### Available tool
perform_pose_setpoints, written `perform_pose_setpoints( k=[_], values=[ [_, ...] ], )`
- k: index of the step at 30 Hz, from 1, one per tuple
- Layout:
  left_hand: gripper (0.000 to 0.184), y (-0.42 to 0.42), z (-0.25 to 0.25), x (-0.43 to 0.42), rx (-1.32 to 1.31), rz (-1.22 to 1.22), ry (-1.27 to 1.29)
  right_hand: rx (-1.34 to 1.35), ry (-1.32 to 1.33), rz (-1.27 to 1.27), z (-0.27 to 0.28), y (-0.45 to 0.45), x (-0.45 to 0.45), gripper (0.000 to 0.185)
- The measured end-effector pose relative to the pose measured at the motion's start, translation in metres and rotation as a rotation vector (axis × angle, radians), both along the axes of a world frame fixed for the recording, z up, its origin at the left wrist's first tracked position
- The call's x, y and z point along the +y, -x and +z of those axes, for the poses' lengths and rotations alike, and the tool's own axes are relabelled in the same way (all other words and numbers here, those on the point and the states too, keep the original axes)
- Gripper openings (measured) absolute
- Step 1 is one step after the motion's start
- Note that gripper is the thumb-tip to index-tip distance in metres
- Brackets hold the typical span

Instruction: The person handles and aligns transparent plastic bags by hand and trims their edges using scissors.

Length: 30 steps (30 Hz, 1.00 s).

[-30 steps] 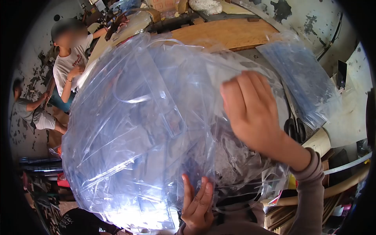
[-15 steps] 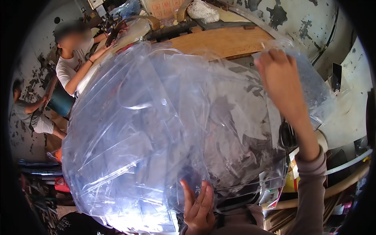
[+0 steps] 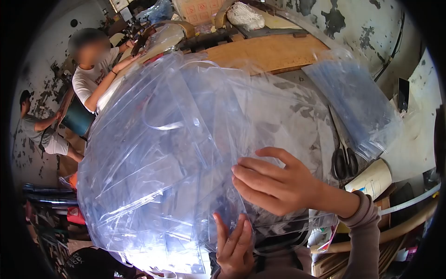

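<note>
A large heap of clear plastic sheets (image 3: pixel 153 139) fills the middle of the view, with a white looped strip among its layers. My left hand (image 3: pixel 234 246) rests at the heap's near edge, fingers apart and pointing up against the film. Over the right part of the heap, my right hand (image 3: pixel 278 181) lies with its fingers bent towards the left and somewhat spread; I make out nothing held in it. Past it at the right lies a flat stack of bluish clear plastic (image 3: pixel 353 102).
Black-handled scissors (image 3: pixel 344 160) lie right of the heap, near a paper roll (image 3: pixel 371 179) and a phone (image 3: pixel 403 95). Behind is a wooden board (image 3: pixel 269 51). A person in a white shirt (image 3: pixel 88 83) works at the left; another person (image 3: pixel 39 125) stands farther back.
My right hand went out to the stack at the far right, then came back left and nearer over the heap, its fingers now looser. My left hand has stayed almost in place.
</note>
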<state>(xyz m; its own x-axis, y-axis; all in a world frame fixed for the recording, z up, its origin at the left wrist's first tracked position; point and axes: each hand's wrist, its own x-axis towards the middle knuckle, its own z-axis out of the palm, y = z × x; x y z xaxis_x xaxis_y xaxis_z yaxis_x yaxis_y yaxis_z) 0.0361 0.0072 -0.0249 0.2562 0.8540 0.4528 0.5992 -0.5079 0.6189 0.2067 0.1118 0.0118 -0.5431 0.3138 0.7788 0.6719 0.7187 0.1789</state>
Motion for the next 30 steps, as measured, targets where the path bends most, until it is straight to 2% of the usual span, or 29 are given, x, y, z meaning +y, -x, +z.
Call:
perform_pose_setpoints(
  k=[6,8,9,11,12,13,16,20,22,23,25,26,28,30],
  values=[
    [0.030,0.000,0.005,0.002,-0.008,-0.027,-0.053,-0.075,-0.032,-0.065,0.001,0.004,-0.008,0.005],
    [0.046,0.001,0.012,0.000,0.072,-0.076,0.029,-0.086,-0.036,-0.087,-0.001,0.006,-0.010,0.005],
    [0.046,-0.001,0.016,0.001,0.067,-0.080,0.030,-0.080,-0.042,-0.062,-0.003,0.007,-0.011,0.008],
    [0.066,-0.005,0.025,0.006,-0.066,-0.042,0.008,-0.076,-0.046,-0.036,-0.008,0.011,-0.014,0.011],
    [0.079,-0.007,0.037,0.007,0.049,-0.026,0.054,-0.054,-0.032,0.024,-0.013,0.015,-0.017,0.011],
    [0.079,-0.005,0.036,0.008,0.050,-0.026,0.052,-0.033,-0.019,0.086,-0.016,0.017,-0.019,0.012],
    [0.093,0.009,0.040,0.014,0.066,-0.225,0.352,-0.017,0.030,0.113,-0.014,0.014,-0.017,0.012],
    [0.090,0.009,0.042,0.024,-0.039,-0.322,0.347,0.038,0.104,0.163,-0.015,0.011,-0.014,0.011],
    [0.083,0.000,0.037,0.019,-0.445,-0.240,0.500,0.044,0.119,0.197,-0.010,0.012,-0.014,0.011],
    [0.083,0.004,0.029,0.022,-0.442,-0.245,0.493,0.051,0.136,0.227,-0.009,0.012,-0.013,0.010],
    [0.108,0.013,0.009,0.032,-0.609,-0.385,0.568,0.055,0.148,0.251,-0.013,0.014,-0.015,0.011],
    [0.088,-0.002,0.012,0.029,-0.756,-0.210,0.466,0.058,0.162,0.279,-0.015,0.015,-0.016,0.012],
    [0.087,-0.009,0.021,0.030,-0.754,-0.205,0.439,0.109,0.193,0.286,-0.019,0.016,-0.016,0.015],
    [0.086,-0.006,0.015,0.029,-0.630,-0.210,0.410,0.169,0.241,0.297,-0.020,0.017,-0.015,0.019]
  ],
)
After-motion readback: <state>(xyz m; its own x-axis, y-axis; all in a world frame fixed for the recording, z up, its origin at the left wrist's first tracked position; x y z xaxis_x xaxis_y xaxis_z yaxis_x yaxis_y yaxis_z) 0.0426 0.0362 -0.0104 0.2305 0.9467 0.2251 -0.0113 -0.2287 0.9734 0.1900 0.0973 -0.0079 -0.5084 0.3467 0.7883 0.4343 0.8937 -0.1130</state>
